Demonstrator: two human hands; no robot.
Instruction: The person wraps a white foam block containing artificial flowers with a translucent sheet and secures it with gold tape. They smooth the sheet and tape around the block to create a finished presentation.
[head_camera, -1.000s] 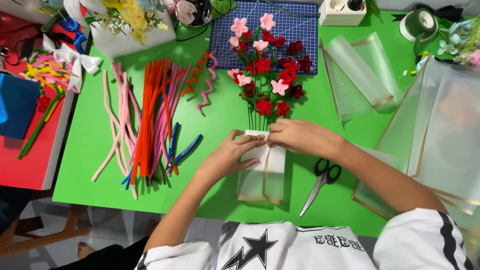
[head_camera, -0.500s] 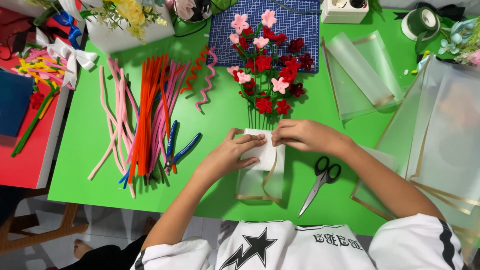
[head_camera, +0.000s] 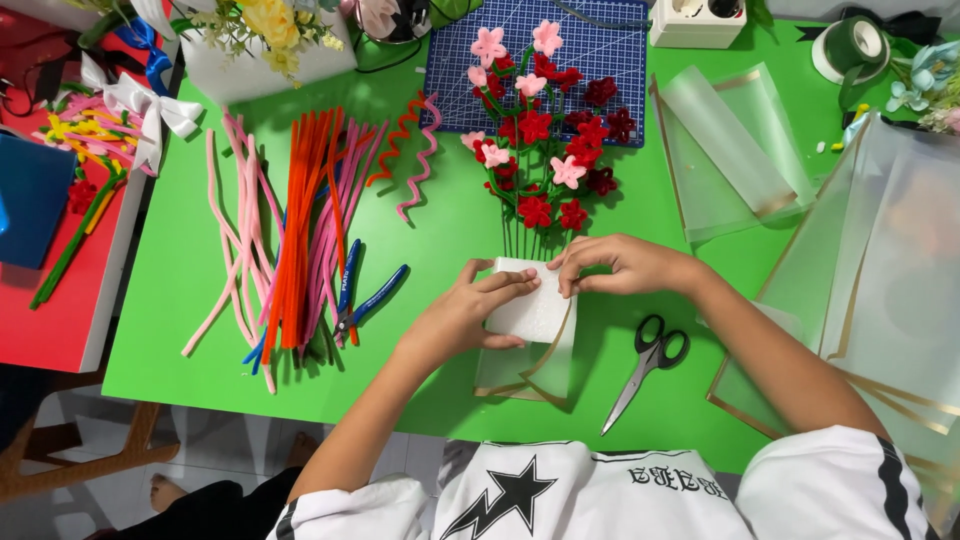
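Head view, looking straight down on a green table (head_camera: 420, 330). A white foam block (head_camera: 532, 305) is held just below centre, resting on a folded clear sheet (head_camera: 540, 370) with gold edging. The left hand (head_camera: 465, 315) is laid over the block's left side, fingers together and pressed flat on its top, thumb at its lower edge. The right hand (head_camera: 625, 265) is set at the block's upper right corner, at 1 o'clock from it, fingertips pinched on the corner.

Green stems of a pipe-cleaner bouquet (head_camera: 545, 130) are seen running down to the block's top edge at 12 o'clock; whether they enter the foam cannot be told. Red and pink blossoms lie partly over a blue cutting mat (head_camera: 610, 50).

Scissors (head_camera: 645, 365) are noted at 4 o'clock from the block, near but apart, blades shut. Loose pipe cleaners (head_camera: 300, 230), orange and pink, are spread at 9 o'clock, with blue-handled pliers (head_camera: 355, 300) at their right edge. Two wavy cleaners (head_camera: 415, 150) lie at 11 o'clock. More clear sheets (head_camera: 735, 150) are stacked at 2 o'clock, and larger ones (head_camera: 890, 260) at 3 o'clock. A tape roll (head_camera: 850, 45) is seen at the far right corner.
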